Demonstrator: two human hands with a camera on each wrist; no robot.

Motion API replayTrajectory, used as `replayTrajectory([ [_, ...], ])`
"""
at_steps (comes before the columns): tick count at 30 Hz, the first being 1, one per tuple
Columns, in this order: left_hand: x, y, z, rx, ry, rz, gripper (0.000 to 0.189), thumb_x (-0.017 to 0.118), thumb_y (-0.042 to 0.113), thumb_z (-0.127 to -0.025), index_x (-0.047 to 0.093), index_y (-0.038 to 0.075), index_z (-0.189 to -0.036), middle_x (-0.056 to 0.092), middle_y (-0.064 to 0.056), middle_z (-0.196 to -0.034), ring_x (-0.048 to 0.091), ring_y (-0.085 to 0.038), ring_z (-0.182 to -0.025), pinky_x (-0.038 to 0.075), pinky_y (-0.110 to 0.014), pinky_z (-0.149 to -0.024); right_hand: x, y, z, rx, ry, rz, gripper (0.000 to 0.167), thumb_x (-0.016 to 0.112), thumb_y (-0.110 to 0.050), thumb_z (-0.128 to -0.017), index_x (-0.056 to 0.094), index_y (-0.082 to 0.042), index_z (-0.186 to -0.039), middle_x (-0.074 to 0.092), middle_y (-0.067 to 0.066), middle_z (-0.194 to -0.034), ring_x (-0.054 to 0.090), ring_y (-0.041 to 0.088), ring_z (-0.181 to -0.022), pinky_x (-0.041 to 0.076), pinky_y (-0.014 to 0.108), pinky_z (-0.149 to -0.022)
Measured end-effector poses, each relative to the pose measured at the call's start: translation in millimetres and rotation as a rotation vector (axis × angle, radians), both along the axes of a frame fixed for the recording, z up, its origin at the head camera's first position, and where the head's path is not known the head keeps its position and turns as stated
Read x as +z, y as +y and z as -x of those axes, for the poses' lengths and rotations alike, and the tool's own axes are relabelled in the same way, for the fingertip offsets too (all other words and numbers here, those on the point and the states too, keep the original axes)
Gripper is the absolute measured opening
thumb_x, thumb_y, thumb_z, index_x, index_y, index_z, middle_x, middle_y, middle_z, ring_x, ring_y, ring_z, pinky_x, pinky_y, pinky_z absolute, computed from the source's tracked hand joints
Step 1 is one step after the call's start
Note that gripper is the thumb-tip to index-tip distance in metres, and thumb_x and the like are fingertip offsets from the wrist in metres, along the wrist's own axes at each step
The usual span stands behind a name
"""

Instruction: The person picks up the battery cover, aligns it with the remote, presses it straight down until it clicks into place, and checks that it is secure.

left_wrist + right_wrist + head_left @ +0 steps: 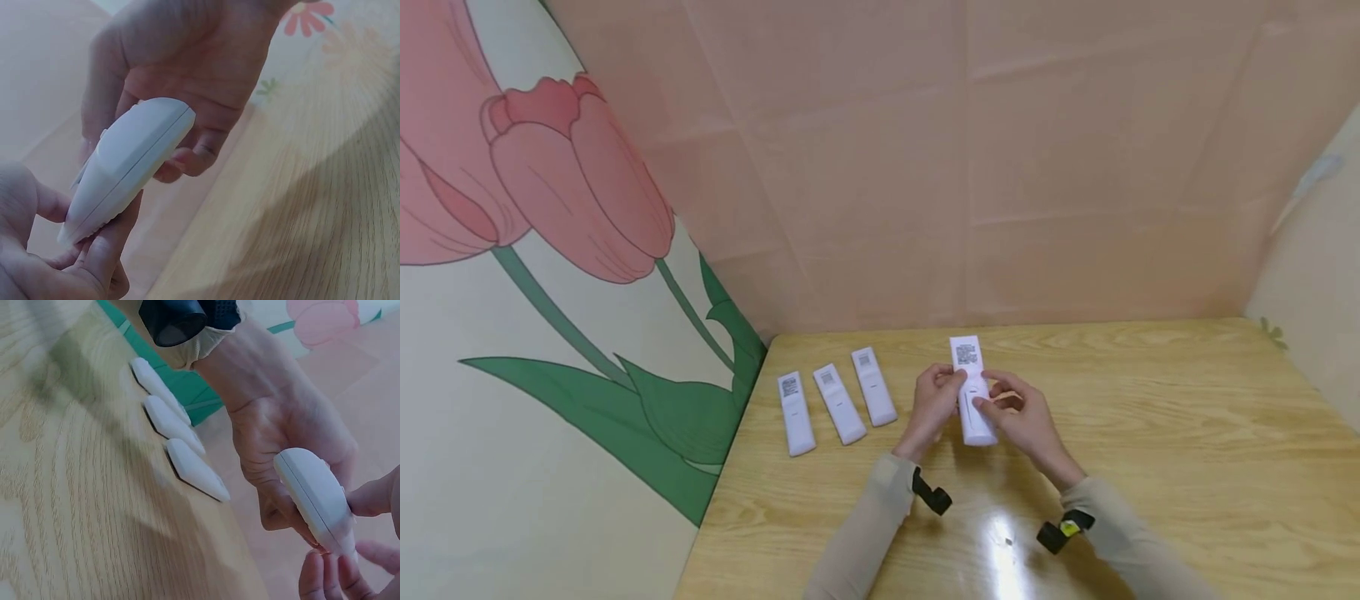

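A white remote control (979,429) is held in both hands above the table, its back with a printed label and battery cover facing up. My left hand (934,404) grips its left side, thumb just below the label. On the other side, my right hand (1028,419) holds the edge, its thumb pressing on the battery cover. The remote's rounded end shows from the side in the left wrist view (134,159), where a thin edge stands out near the right thumb. Fingers behind the remote are partly hidden in the head view.
Left of the hands, three more white remotes lie label side up in a slanted row: a left one (797,421), a middle one (840,406) and a right one (875,390). The wooden table (1150,417) meets a pinkish backdrop (880,208) behind and a tulip-patterned panel (587,433) at left.
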State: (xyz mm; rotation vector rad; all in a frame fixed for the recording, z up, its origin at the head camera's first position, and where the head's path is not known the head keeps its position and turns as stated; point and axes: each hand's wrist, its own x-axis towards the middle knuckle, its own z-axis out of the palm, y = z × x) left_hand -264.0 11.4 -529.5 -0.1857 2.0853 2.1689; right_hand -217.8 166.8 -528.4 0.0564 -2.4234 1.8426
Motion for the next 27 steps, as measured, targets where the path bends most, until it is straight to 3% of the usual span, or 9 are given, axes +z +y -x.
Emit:
replayTrajectory([
  [4,1.9,-0.9,0.1,0.001,0.006,0.001,0.024,0.071,0.024,-0.101,0.069,0.006,-0.117,0.077,-0.008,-0.102,0.07,-0.018,-0.079,0.057,-0.024,-0.059,0.4,0,1.3,0.021,-0.086,0.01,0.053,0.077,-0.017,-0.098,0.059,-0.005,-0.147,0.064,0.025,-0.123,0.07,0.028,-0.096,0.059,0.027,-0.074],
  [8,5.1,-1.4,-1.0,0.007,0.004,0.005,0.024,0.071,0.023,-0.101,0.069,0.006,-0.118,0.077,-0.008,-0.103,0.07,-0.018,-0.08,0.057,-0.025,-0.059,0.7,0,2.6,0.04,-0.151,-0.025,0.049,0.075,-0.025,-0.1,0.063,0.0,-0.141,0.067,0.024,-0.125,0.066,0.027,-0.103,0.06,0.027,-0.074],
  [12,5.9,-2.0,-1.5,0.009,0.003,0.011,0.023,0.071,0.023,-0.101,0.069,0.007,-0.117,0.077,-0.008,-0.102,0.071,-0.017,-0.08,0.058,-0.024,-0.059,2.8,2,4.0,0.059,-0.202,-0.006,0.049,0.075,-0.027,-0.101,0.065,0.004,-0.137,0.065,0.022,-0.123,0.064,0.025,-0.1,0.063,0.03,-0.072],
  [27,7.6,-8.0,0.8,-0.04,0.0,0.007,0.022,0.071,0.022,-0.102,0.07,0.006,-0.116,0.079,-0.009,-0.103,0.072,-0.017,-0.08,0.061,-0.029,-0.062,9.8,5,3.8,0.086,-0.241,0.045,0.05,0.076,-0.026,-0.1,0.063,0.006,-0.137,0.062,0.019,-0.117,0.067,0.021,-0.088,0.065,0.037,-0.066],
])
